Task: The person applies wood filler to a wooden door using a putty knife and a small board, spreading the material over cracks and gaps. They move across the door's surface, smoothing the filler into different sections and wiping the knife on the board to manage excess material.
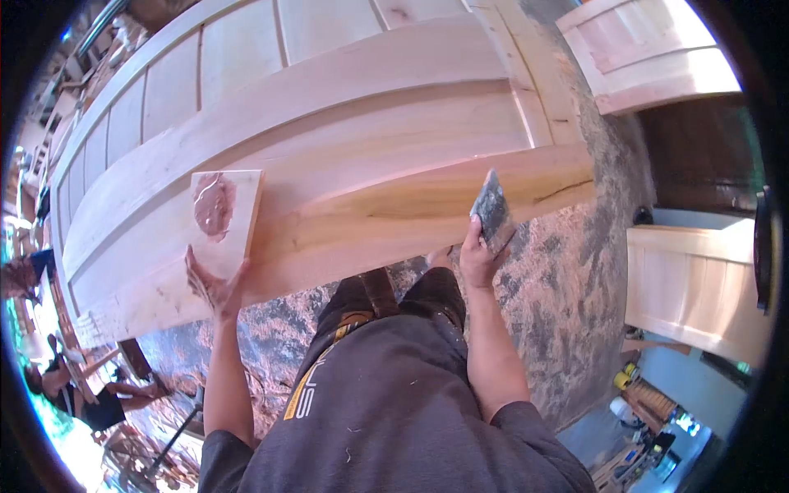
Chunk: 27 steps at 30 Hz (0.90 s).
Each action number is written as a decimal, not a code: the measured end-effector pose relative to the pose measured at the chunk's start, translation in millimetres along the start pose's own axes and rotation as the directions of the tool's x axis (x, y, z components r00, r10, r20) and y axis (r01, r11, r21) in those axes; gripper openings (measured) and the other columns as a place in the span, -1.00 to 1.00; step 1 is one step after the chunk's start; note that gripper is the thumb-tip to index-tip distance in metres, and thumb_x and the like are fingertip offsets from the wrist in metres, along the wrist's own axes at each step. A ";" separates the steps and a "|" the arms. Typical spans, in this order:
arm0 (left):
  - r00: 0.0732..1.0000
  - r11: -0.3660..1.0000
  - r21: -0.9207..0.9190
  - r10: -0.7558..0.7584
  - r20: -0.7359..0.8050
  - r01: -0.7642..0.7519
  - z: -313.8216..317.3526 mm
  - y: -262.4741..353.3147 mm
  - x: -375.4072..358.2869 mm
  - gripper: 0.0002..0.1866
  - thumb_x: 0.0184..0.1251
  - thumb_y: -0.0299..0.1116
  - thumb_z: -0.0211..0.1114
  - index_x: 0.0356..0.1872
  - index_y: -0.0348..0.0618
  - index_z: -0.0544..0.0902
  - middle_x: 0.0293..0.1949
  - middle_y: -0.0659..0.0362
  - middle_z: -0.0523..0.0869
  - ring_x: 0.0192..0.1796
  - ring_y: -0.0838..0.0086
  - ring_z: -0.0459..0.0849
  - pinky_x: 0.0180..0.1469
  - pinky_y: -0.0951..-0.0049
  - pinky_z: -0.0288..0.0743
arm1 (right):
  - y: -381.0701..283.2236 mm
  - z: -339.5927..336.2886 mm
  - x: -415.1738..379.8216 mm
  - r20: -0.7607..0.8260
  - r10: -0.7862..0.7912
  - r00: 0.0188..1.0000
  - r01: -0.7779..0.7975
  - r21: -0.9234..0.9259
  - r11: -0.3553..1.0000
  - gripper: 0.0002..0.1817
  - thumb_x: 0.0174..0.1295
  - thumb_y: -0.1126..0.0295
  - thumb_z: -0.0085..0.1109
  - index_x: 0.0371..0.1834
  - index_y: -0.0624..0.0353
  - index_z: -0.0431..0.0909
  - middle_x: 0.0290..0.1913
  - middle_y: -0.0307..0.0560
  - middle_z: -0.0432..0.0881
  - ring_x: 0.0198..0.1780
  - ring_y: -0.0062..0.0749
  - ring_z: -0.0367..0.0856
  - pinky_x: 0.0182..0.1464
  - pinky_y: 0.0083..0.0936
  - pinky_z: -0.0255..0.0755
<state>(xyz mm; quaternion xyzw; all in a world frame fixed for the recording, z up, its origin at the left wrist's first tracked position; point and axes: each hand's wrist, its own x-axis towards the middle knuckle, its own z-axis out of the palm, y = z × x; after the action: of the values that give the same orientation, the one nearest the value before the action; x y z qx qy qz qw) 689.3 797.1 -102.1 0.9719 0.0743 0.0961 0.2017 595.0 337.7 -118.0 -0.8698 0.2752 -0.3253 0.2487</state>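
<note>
My left hand (217, 286) grips the lower end of a small flat wooden board (238, 234). A patch of pinkish-brown filler paste (214, 207) is spread on the board's upper face. In my right hand (483, 256) is a dark, smeared scraper blade (491, 207), its pointed corner turned up and away from me. Both hands are over the near edge of a large pale wooden panelled door (394, 123), which lies flat before me. A yellowish streak and a dark crack (563, 190) show on its near rail at the right.
More panelled wooden pieces stand at the right, one at the upper right (645, 53) and one lower down (690, 283). The floor (542, 329) is covered in sawdust. Another person (94, 394) is at the far left. Tools and containers (645, 403) lie at the lower right.
</note>
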 end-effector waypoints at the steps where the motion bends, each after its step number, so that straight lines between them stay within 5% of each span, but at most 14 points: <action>1: 0.999 0.999 0.023 0.049 -0.015 -0.049 1.6 -5.9 0.8 0.30 -0.16 0.15 0.68 0.59 -0.15 0.11 0.51 -0.14 0.25 0.57 -0.05 0.15 0.56 -0.10 -0.07 | -5.7 -1.7 -0.1 -0.029 0.067 0.997 -0.065 0.070 0.995 -0.67 0.33 0.27 0.34 -0.02 0.29 0.55 -0.23 0.17 0.73 -0.28 0.14 0.73 -0.23 -0.09 0.58; 4: 0.998 0.999 -0.009 0.046 -0.032 -0.046 1.7 -3.2 1.8 0.30 -0.17 0.16 0.67 0.58 -0.17 0.14 0.51 -0.13 0.26 0.57 -0.04 0.14 0.55 -0.09 -0.04 | -2.7 2.2 -6.0 -0.015 0.103 0.995 -0.104 -0.032 0.994 -0.82 0.36 0.40 0.28 -0.11 0.29 0.65 -0.27 0.13 0.76 -0.25 0.03 0.78 -0.23 -0.22 0.62; 7: 0.996 0.997 -0.008 0.080 -0.046 -0.081 6.7 -12.5 2.9 0.30 -0.18 0.18 0.67 0.58 -0.18 0.15 0.50 -0.12 0.27 0.57 -0.03 0.15 0.54 -0.09 -0.01 | 2.7 3.5 -14.7 0.123 -0.013 0.992 0.036 -0.183 0.982 -0.81 0.29 0.45 0.28 -0.07 0.25 0.66 -0.24 0.11 0.75 -0.21 0.01 0.76 -0.18 -0.24 0.62; 11: 0.991 0.992 0.007 0.123 -0.061 -0.123 10.7 -14.9 5.3 0.30 -0.18 0.21 0.66 0.58 -0.17 0.15 0.50 -0.12 0.27 0.56 -0.03 0.17 0.54 -0.10 0.00 | -39.0 11.4 -18.9 0.069 -0.052 0.996 0.044 0.111 0.993 -0.66 0.13 0.53 0.24 0.02 0.13 0.69 -0.27 0.11 0.70 -0.21 0.06 0.72 -0.17 -0.20 0.60; 14: 0.992 0.992 0.034 0.127 -0.028 -0.126 6.7 -19.0 1.9 0.30 -0.17 0.23 0.65 0.58 -0.16 0.15 0.51 -0.12 0.27 0.56 -0.04 0.18 0.54 -0.11 -0.01 | -24.0 12.7 -26.9 0.105 -0.093 0.990 0.090 0.039 0.995 -0.72 0.22 0.53 0.24 0.01 0.14 0.69 -0.27 0.11 0.70 -0.21 0.06 0.71 -0.17 -0.20 0.60; 15: 0.993 0.992 0.040 0.117 -0.011 -0.116 6.9 -18.4 2.0 0.30 -0.17 0.23 0.64 0.58 -0.15 0.14 0.51 -0.13 0.26 0.56 -0.05 0.17 0.54 -0.11 -0.02 | -19.3 9.8 -29.8 0.152 0.007 0.988 0.009 -0.104 0.995 -0.81 0.33 0.51 0.21 -0.03 0.15 0.69 -0.30 0.08 0.69 -0.23 0.06 0.70 -0.20 -0.20 0.59; 19: 0.992 0.994 0.018 0.103 0.074 -0.105 -3.9 -17.9 12.3 0.34 -0.17 0.26 0.63 0.60 -0.14 0.09 0.52 -0.15 0.21 0.58 -0.09 0.11 0.55 -0.15 -0.09 | -38.6 20.9 -25.2 -0.017 -0.006 1.000 0.005 -0.055 0.998 -0.88 0.38 0.49 0.22 -0.08 0.17 0.68 -0.34 0.05 0.68 -0.31 0.05 0.68 -0.26 -0.17 0.56; 21: 0.990 0.998 0.009 0.068 0.125 -0.070 -11.2 -9.1 13.2 0.36 -0.17 0.29 0.62 0.61 -0.14 0.06 0.54 -0.16 0.16 0.59 -0.10 0.06 0.55 -0.16 -0.12 | -56.2 28.0 -40.2 0.023 0.155 0.988 -0.154 -0.029 0.988 -0.85 0.35 0.50 0.24 -0.06 0.18 0.69 -0.28 0.06 0.71 -0.27 0.02 0.71 -0.21 -0.19 0.58; 27: 0.978 0.991 0.010 0.128 0.165 -0.132 -8.6 -21.9 18.3 0.35 -0.13 0.31 0.58 0.61 -0.16 0.03 0.56 -0.19 0.09 0.61 -0.11 -0.01 0.56 -0.18 -0.15 | -91.5 48.0 -51.9 -0.051 0.079 0.996 -0.073 0.115 0.991 -0.78 0.25 0.54 0.29 -0.04 0.17 0.72 -0.34 0.03 0.66 -0.34 -0.09 0.68 -0.27 -0.27 0.55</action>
<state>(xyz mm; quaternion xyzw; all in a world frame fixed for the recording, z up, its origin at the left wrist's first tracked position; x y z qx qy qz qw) 702.9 823.6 -100.4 0.9813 -0.0053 0.0279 0.1902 624.7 449.5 -116.2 -0.8340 0.2959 -0.3545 0.3021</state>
